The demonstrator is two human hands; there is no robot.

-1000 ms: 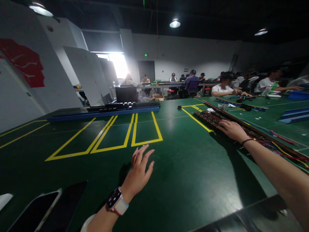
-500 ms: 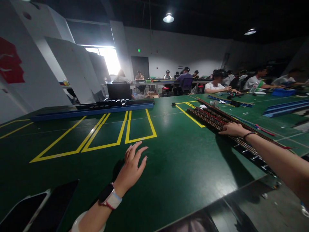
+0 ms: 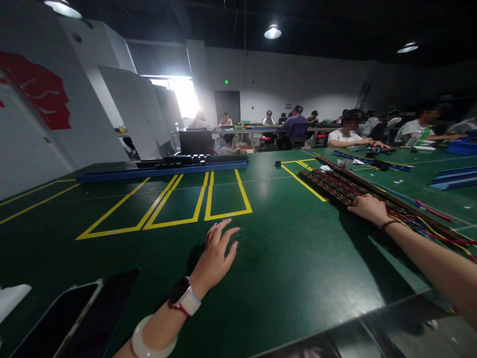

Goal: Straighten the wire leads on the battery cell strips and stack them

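Observation:
My left hand [image 3: 216,256] hovers low above or rests on the green table [image 3: 276,268], fingers spread, holding nothing; I cannot tell whether it touches. Its fingertips are near the corner of a yellow tape outline [image 3: 229,216]. On that wrist are a watch [image 3: 180,292] and a pale bangle. At the right, my right hand [image 3: 369,209] has its fingers curled over the near edge of a bundle of long brown strips [image 3: 328,186] dotted with small parts. The fingertips are partly hidden. Coloured wires [image 3: 421,226] lie along the strips beside the wrist.
Dark flat devices [image 3: 100,313] lie at the near left. Along the far edge runs a blue rail [image 3: 164,171] carrying black pieces. A small black block [image 3: 278,163] stands by the tape. Blue bars [image 3: 452,177] lie far right. A co-worker [image 3: 348,132] sits across the table.
My right hand went from lying stretched over the strips to curling round their near edge. My left hand keeps its spread pose. The view swung right, then back left.

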